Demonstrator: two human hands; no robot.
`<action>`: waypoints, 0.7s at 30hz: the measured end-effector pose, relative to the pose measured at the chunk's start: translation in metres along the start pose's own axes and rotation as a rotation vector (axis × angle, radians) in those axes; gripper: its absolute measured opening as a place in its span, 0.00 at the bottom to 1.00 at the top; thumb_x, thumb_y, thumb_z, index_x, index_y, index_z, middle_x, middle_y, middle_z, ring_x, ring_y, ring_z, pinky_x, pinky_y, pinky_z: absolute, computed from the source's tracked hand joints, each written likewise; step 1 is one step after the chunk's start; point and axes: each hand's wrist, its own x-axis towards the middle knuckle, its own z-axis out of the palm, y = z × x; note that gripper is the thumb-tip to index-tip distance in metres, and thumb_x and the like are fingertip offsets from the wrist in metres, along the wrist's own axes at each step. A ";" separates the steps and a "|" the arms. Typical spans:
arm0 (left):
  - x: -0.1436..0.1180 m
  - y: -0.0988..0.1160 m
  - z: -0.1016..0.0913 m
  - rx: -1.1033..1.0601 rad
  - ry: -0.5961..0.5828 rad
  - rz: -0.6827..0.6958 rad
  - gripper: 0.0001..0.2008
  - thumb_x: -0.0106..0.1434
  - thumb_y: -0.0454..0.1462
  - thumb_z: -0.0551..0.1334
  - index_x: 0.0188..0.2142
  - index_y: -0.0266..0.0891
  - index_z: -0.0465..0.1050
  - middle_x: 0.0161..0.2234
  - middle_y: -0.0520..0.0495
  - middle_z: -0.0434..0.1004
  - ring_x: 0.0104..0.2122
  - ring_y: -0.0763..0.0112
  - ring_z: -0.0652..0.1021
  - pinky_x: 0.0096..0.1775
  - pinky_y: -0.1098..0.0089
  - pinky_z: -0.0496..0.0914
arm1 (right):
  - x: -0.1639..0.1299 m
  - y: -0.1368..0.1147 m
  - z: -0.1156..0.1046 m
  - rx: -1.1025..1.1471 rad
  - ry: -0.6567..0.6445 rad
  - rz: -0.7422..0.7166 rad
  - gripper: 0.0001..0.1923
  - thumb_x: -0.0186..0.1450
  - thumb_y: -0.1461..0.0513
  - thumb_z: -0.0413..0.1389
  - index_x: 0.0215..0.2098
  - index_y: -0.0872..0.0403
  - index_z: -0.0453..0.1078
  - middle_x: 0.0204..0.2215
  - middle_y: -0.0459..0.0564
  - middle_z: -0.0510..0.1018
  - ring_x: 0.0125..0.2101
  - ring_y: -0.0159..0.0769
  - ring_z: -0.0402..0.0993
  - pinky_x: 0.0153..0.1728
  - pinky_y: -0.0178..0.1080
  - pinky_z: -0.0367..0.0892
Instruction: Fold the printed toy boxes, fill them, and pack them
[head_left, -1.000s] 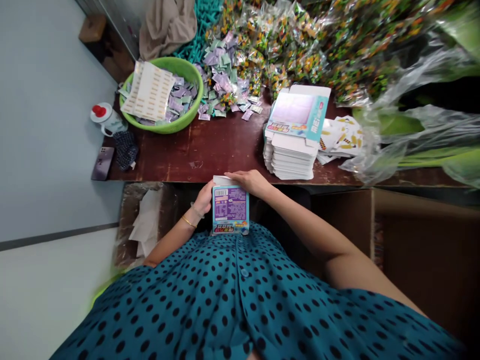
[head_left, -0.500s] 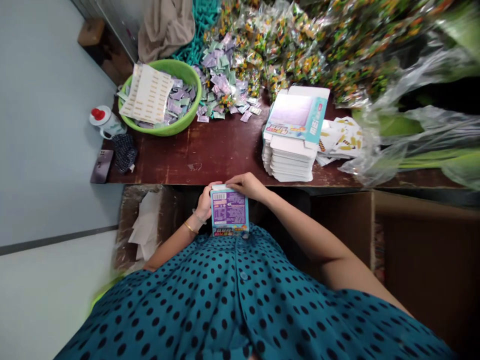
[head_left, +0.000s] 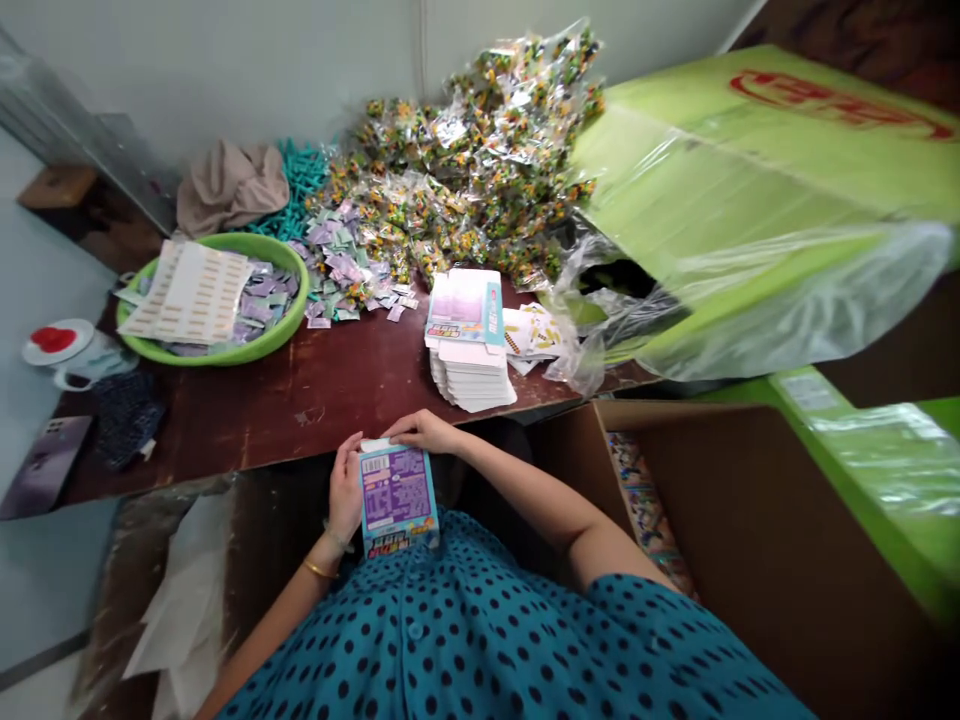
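Note:
A small purple and teal cardboard box [head_left: 397, 497] stands upright against my body, its printed face with a barcode toward me. My left hand [head_left: 345, 492] grips its left side, fingers closed around the edge. My right hand [head_left: 426, 432] is at the top of the box, fingertips closed on the white end flap; exactly how they pinch it is hard to see. Beyond my hands, on the table, lies a stack of flattened boxes [head_left: 471, 375] with the same print. White cards with yellow pictures [head_left: 541, 328] lie right of the stack.
On the dark red table [head_left: 352, 390] are a green basket [head_left: 292, 325] of small packets, a heap of bagged pieces [head_left: 465, 170], a cup [head_left: 90, 360] and a phone [head_left: 49, 462]. An open carton [head_left: 720, 500] stands at my right, below a green plastic-wrapped box [head_left: 750, 180].
My view has swung right and up, so the table contents appear further left and more of the green wrapped box shows. Both hands keep their places on the box.

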 end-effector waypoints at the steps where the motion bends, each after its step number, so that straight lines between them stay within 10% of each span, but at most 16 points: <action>1: 0.001 -0.002 0.000 0.019 0.002 -0.002 0.23 0.67 0.54 0.62 0.54 0.47 0.74 0.50 0.47 0.79 0.43 0.65 0.80 0.44 0.68 0.74 | -0.001 0.002 0.000 0.003 0.029 0.013 0.18 0.67 0.54 0.60 0.50 0.55 0.82 0.48 0.53 0.85 0.47 0.44 0.83 0.50 0.39 0.73; 21: 0.005 -0.011 0.004 0.048 -0.071 0.065 0.28 0.68 0.52 0.63 0.63 0.46 0.65 0.61 0.42 0.71 0.55 0.63 0.75 0.55 0.65 0.70 | -0.008 -0.001 0.002 -0.167 0.193 0.064 0.12 0.67 0.59 0.62 0.47 0.51 0.84 0.44 0.50 0.86 0.45 0.41 0.84 0.48 0.36 0.73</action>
